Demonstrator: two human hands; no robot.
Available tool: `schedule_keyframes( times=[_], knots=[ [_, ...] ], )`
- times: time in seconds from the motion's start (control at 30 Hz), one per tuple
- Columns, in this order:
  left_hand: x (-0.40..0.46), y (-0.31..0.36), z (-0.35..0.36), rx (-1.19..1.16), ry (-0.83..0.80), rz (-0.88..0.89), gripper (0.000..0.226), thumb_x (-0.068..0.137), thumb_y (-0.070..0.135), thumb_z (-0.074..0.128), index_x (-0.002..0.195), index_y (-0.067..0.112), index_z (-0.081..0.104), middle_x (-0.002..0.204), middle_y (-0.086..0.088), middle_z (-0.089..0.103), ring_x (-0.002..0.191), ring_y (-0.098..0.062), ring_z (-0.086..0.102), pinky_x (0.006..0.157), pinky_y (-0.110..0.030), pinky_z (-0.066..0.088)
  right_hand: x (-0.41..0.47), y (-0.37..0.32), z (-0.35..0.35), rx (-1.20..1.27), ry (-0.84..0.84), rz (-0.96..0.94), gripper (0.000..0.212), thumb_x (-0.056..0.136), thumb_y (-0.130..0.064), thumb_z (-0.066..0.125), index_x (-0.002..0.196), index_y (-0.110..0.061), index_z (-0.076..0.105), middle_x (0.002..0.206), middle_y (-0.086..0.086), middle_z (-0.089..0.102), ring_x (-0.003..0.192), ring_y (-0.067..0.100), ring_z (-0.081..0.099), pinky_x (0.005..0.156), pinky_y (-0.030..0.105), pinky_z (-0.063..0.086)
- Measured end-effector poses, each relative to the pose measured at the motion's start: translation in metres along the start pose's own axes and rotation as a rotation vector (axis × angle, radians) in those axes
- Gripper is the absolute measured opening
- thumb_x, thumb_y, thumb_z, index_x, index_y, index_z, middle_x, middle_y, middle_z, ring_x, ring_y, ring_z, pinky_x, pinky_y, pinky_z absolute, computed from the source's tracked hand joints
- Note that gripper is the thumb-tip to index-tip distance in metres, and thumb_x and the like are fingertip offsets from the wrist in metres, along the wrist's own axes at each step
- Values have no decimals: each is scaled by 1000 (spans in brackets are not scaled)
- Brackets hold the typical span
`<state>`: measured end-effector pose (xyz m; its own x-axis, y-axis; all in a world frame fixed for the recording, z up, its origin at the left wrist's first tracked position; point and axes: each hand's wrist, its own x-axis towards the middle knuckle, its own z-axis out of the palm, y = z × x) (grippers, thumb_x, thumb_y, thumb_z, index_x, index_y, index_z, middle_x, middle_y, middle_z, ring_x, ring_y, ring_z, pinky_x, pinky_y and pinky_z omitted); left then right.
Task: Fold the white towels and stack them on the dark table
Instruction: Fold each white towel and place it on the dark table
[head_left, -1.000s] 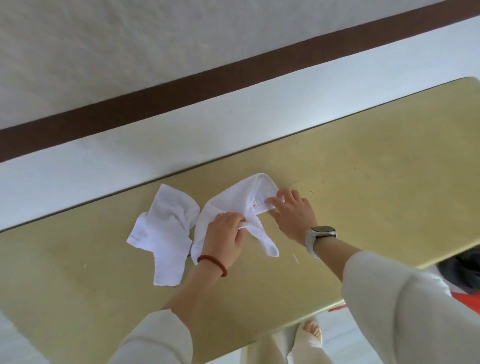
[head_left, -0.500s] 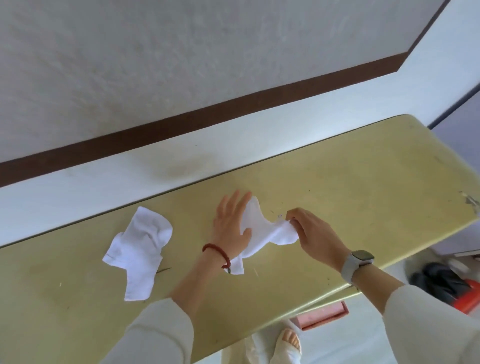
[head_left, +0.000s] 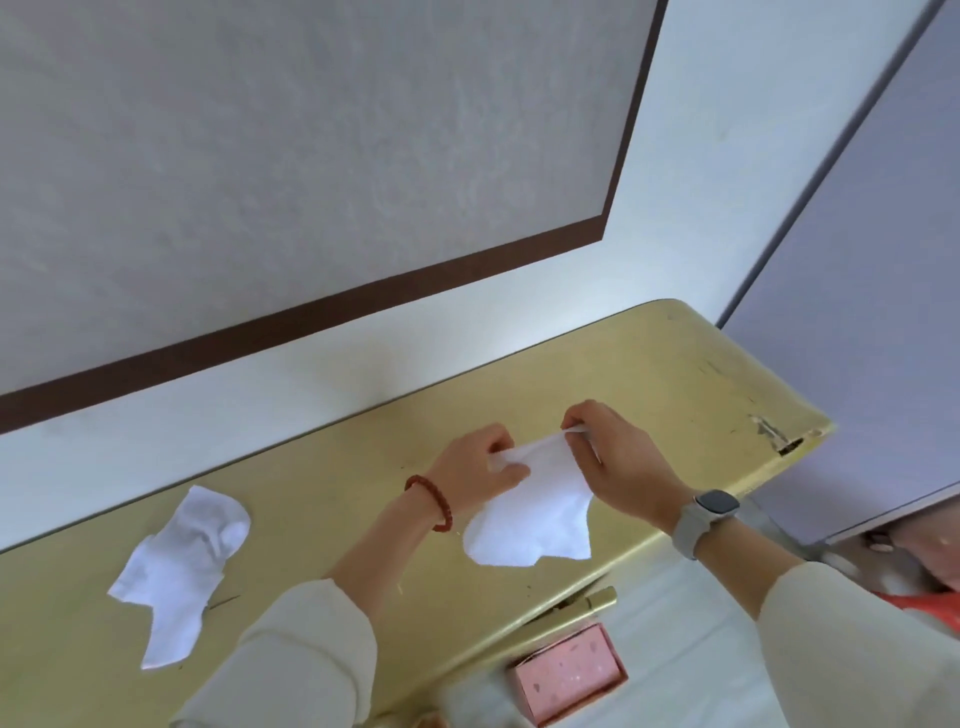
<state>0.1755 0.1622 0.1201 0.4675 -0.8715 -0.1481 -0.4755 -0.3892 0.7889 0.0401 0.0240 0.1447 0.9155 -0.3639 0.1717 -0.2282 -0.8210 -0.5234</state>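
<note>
**One head-worn view, looking down over the desk**

A single wide-angle camera sits above the near edge of the desk (head_left: 649, 374), facing forward and down toward the wall behind it. It is close: both forearms enter from below the desk's near edge. The desk's right end and floor beside it show.

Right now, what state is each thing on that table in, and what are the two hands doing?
Held white cloth: lifted by its top edge, hanging spread, lower part at the table.
Other white cloth: lying loose and rumpled on the table, untouched.
Left hand: pinches the held cloth's top left corner.
Right hand: pinches its top right corner.
Table: yellowish top, scuffed at the right corner.
</note>
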Motion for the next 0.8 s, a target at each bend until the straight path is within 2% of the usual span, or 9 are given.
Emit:
schedule_keyframes(
  times=[0.13, 0.23, 0.3, 0.43, 0.5, 0.6, 0.7, 0.8],
  knots=[
    [5, 18, -17, -25, 31, -39, 18, 76, 35, 65, 70, 29, 49, 71, 10, 52, 68, -9, 48, 61, -19, 36, 5, 9, -16, 9, 114, 23, 29, 87, -22, 31, 98, -7, 53, 91, 2, 55, 77, 13, 43, 64, 28, 35],
    [7, 14, -35, 68, 73, -58, 9, 83, 27, 63, 80, 19, 60, 76, 7, 57, 72, -10, 51, 66, -21, 37, 16, 12, -20, 7, 189, 35, 28, 89, -23, 31, 98, -7, 53, 92, 3, 56, 80, 18, 48, 65, 34, 42],
    [11, 9, -49, 156, 155, -79, 12, 87, 22, 60, 91, 12, 64, 81, 5, 59, 79, -12, 53, 68, -20, 36, 27, 15, -21, -4, 237, 51, 23, 93, -19, 34, 98, -6, 53, 94, 4, 57, 85, 22, 52, 65, 37, 44],
    [25, 2, -81, 233, 401, -91, 13, 89, 16, 57, 94, 6, 63, 90, -5, 65, 87, -20, 58, 78, -29, 45, 59, 17, -28, -22, 319, 131, 19, 94, -6, 37, 102, -4, 55, 99, 9, 58, 94, 26, 51, 70, 36, 43],
    [30, 2, -93, 289, 504, -55, 14, 90, 13, 55, 98, 5, 63, 98, -8, 65, 93, -23, 58, 83, -31, 44, 73, 16, -34, -29, 359, 144, 22, 93, -3, 37, 103, -4, 56, 101, 10, 58, 97, 26, 50, 72, 35, 41],
    [30, 3, -104, 352, 618, 62, 13, 88, 5, 55, 96, 5, 65, 99, -9, 63, 93, -25, 58, 85, -33, 44, 83, 15, -38, -14, 413, 126, 25, 91, 1, 38, 103, -4, 59, 101, 11, 60, 98, 27, 51, 73, 32, 41],
    [19, -7, -102, 440, 621, 153, 13, 85, 3, 56, 91, 6, 67, 92, -8, 66, 90, -27, 58, 82, -37, 43, 73, 19, -28, -6, 426, 110, 25, 89, 3, 41, 102, -3, 61, 98, 11, 61, 96, 28, 53, 73, 31, 42],
    [1, -31, -84, 502, 546, 161, 15, 81, 12, 54, 84, 10, 68, 82, -4, 68, 81, -28, 61, 73, -39, 46, 47, 28, -4, -28, 372, 93, 21, 87, 3, 46, 96, -4, 64, 90, 10, 62, 87, 30, 55, 69, 33, 45]
  ],
)
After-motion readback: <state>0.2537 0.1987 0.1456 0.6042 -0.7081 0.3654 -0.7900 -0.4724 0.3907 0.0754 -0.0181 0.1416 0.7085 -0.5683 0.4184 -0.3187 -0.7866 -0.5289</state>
